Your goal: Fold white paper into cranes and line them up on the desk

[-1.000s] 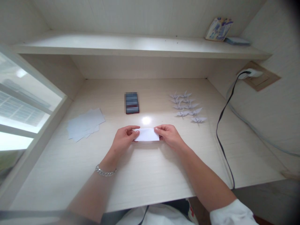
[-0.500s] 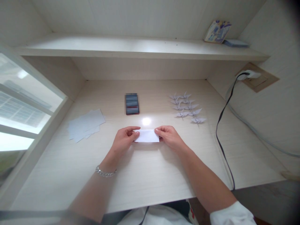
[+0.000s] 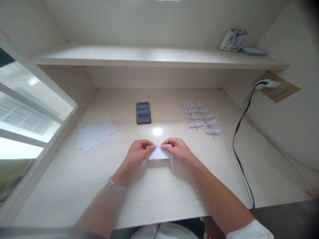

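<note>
Between my hands is a white folded paper (image 3: 159, 154), a flat rectangle held along its far edge. My left hand (image 3: 140, 152) pinches that edge left of the middle, thumb on the near face and fingers behind. On the other side my right hand (image 3: 178, 151) grips the same edge, its thumb close to the left one. Both hands are closed on the paper. Farther back on the right stand several folded paper cranes (image 3: 196, 124) in rows. A loose stack of white paper sheets (image 3: 96, 132) lies to the left.
A dark, blurred-out flat object (image 3: 143, 113) lies behind my hands. A black cable (image 3: 238, 132) runs from the wall socket (image 3: 282, 89) down the desk's right side. Above the desk, a shelf (image 3: 149, 54) carries a small box (image 3: 232, 40). A window (image 3: 27, 109) is at left.
Both thumbs have slid inward along the paper's far edge and now sit close together near its middle. The camera view has shifted slightly.
</note>
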`<state>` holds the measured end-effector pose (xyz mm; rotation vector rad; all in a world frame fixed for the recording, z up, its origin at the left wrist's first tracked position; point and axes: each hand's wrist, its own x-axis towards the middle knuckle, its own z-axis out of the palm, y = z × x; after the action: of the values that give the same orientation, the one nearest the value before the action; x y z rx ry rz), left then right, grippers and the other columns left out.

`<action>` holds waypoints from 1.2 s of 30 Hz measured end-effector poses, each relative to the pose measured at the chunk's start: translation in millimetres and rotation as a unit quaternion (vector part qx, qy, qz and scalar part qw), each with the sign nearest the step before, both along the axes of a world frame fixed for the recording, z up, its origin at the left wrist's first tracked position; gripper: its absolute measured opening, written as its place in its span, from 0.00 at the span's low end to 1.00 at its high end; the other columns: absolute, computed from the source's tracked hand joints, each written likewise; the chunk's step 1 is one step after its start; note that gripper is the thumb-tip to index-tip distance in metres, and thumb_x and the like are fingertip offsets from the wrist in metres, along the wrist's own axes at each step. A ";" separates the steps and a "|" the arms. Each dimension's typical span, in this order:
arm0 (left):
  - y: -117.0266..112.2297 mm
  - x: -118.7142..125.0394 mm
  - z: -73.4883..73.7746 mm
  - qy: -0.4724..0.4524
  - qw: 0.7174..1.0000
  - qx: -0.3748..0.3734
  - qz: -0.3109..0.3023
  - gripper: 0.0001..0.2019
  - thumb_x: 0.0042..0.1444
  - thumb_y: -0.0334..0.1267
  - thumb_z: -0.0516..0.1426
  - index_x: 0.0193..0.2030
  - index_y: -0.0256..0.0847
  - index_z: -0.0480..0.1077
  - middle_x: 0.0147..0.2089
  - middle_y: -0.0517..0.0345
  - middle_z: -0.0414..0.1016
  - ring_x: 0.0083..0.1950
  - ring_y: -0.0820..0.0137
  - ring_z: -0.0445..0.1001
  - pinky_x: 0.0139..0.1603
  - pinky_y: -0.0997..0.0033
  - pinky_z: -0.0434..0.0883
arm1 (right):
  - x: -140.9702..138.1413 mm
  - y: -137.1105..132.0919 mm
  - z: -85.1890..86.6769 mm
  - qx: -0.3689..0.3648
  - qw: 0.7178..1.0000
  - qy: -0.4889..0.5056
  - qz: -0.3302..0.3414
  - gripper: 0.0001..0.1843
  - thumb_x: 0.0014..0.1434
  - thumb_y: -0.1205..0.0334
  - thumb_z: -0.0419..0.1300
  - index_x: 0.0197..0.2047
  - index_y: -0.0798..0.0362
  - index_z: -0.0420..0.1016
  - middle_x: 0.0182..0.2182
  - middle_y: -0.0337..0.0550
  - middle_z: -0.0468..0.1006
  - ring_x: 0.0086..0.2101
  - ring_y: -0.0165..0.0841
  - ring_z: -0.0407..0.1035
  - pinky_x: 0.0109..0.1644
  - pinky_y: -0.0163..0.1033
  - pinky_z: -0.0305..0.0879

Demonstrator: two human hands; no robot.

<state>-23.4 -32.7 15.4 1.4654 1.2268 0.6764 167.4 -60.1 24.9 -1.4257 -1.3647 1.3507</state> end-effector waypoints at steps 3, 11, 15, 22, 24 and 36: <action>-1.8 0.6 -0.7 0.006 1.000 -0.007 -0.005 0.13 0.46 0.45 0.58 0.29 0.36 0.75 0.26 0.54 0.75 0.26 0.71 0.69 0.23 0.76 0.60 | -2.1 -0.8 -1.5 -0.014 0.999 -0.024 0.017 0.10 0.50 0.57 0.59 0.28 0.55 0.76 0.24 0.41 0.75 0.24 0.28 0.64 0.25 0.32 0.55; 1.1 -6.4 7.1 0.031 0.999 -0.006 0.005 0.13 0.45 0.45 0.58 0.28 0.36 0.74 0.24 0.55 0.73 0.23 0.72 0.67 0.22 0.75 0.60 | 16.5 2.0 -4.3 -0.044 0.997 0.017 0.054 0.10 0.51 0.58 0.58 0.27 0.56 0.74 0.20 0.40 0.72 0.23 0.30 0.65 0.28 0.34 0.60; -1.5 -1.4 8.6 0.059 0.997 0.042 -0.037 0.12 0.48 0.43 0.56 0.29 0.37 0.74 0.28 0.54 0.75 0.28 0.71 0.69 0.26 0.75 0.62 | 11.1 0.1 1.3 0.037 0.993 -0.072 0.082 0.09 0.52 0.61 0.56 0.31 0.55 0.77 0.27 0.43 0.76 0.29 0.32 0.68 0.31 0.34 0.60; -6.5 4.0 9.7 0.065 0.994 0.055 -0.071 0.11 0.49 0.42 0.55 0.30 0.37 0.74 0.28 0.56 0.75 0.28 0.72 0.68 0.27 0.76 0.62 | 1.8 -3.0 7.2 0.071 0.983 -0.136 0.105 0.09 0.50 0.66 0.54 0.28 0.56 0.76 0.24 0.39 0.75 0.26 0.29 0.66 0.28 0.32 0.57; -3.8 -1.6 10.9 0.057 0.996 0.046 -0.043 0.11 0.48 0.43 0.56 0.30 0.36 0.74 0.27 0.56 0.74 0.27 0.72 0.67 0.26 0.76 0.61 | 11.4 -0.3 4.8 0.047 0.987 -0.117 0.097 0.07 0.48 0.66 0.55 0.26 0.56 0.75 0.22 0.38 0.73 0.25 0.28 0.64 0.27 0.31 0.56; -4.6 -1.2 11.4 0.040 0.997 0.044 -0.048 0.11 0.49 0.42 0.55 0.31 0.36 0.73 0.31 0.54 0.75 0.31 0.70 0.70 0.30 0.74 0.64 | 2.0 0.0 -0.3 0.045 0.995 -0.059 0.068 0.09 0.52 0.60 0.56 0.31 0.56 0.74 0.26 0.41 0.74 0.27 0.29 0.65 0.29 0.33 0.58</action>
<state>-24.6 -37.3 26.8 1.6280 1.1911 0.6179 169.4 -60.1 24.6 -1.3918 -1.6037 1.2893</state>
